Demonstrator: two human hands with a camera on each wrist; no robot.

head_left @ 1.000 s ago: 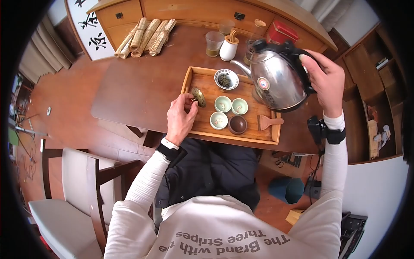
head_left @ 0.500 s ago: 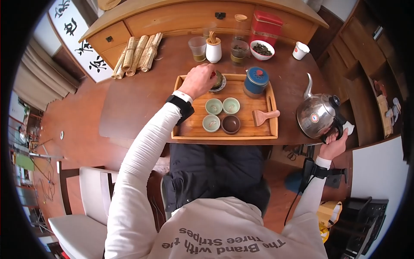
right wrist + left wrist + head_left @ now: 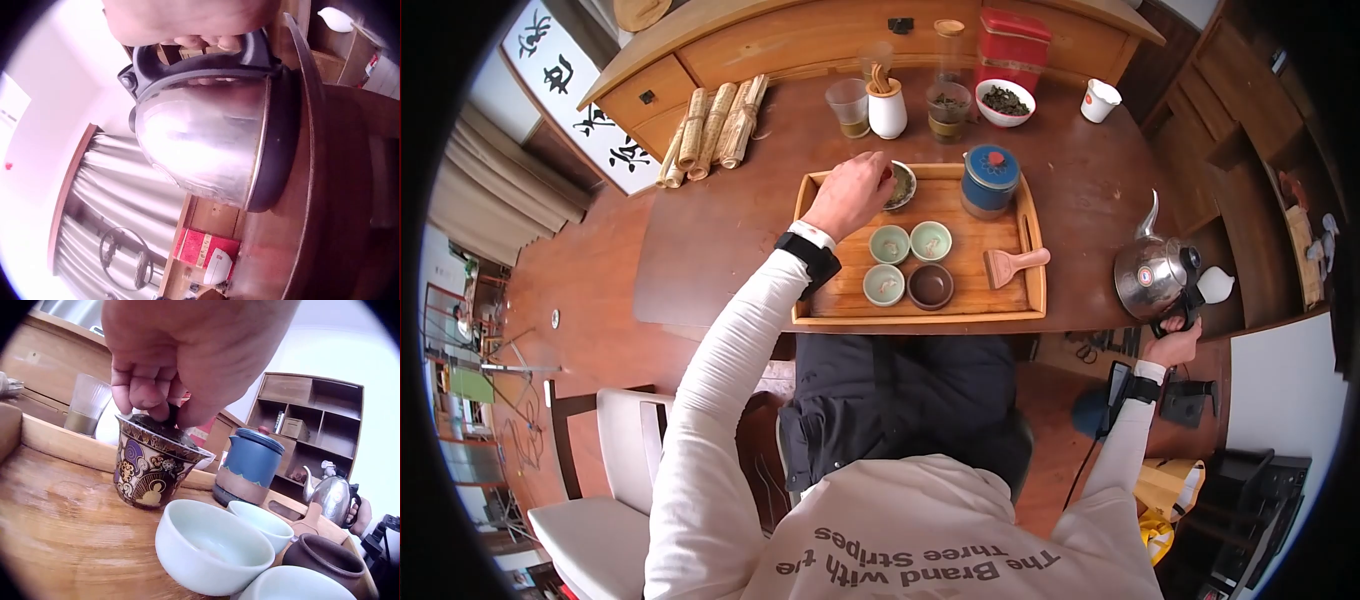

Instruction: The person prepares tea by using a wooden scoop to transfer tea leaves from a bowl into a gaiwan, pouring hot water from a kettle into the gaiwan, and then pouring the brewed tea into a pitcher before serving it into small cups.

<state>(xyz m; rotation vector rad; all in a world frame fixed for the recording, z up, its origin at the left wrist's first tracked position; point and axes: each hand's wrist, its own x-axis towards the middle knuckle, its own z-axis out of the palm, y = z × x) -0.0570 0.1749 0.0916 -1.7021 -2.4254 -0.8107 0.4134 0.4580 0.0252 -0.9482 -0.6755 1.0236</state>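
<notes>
At the back left of the wooden tray (image 3: 975, 235), my left hand (image 3: 850, 195) pinches the knob of a dark patterned lid (image 3: 159, 428). The lid sits slightly tilted in a lidded tea bowl (image 3: 147, 469) with gold and purple decoration and a white flared rim. My right hand (image 3: 1172, 345) grips the black handle of a steel electric kettle (image 3: 1148, 280) at the table's right edge, its spout pointing away from me. Three pale green cups (image 3: 890, 244) and a dark brown cup (image 3: 931, 287) stand in front of the tea bowl.
A blue lidded pot (image 3: 990, 182) and a wooden-handled brush (image 3: 1017, 265) are on the tray's right side. Behind it stand glasses (image 3: 849, 108), a white tool holder (image 3: 887, 112), a bowl of tea leaves (image 3: 1005, 102), a red tin (image 3: 1013, 48) and a white cup (image 3: 1100, 100). Bamboo scrolls (image 3: 718, 128) lie back left.
The kettle has come down from above the tray to the right table edge. My left hand has carried the lid from the tray's left side to the tea bowl.
</notes>
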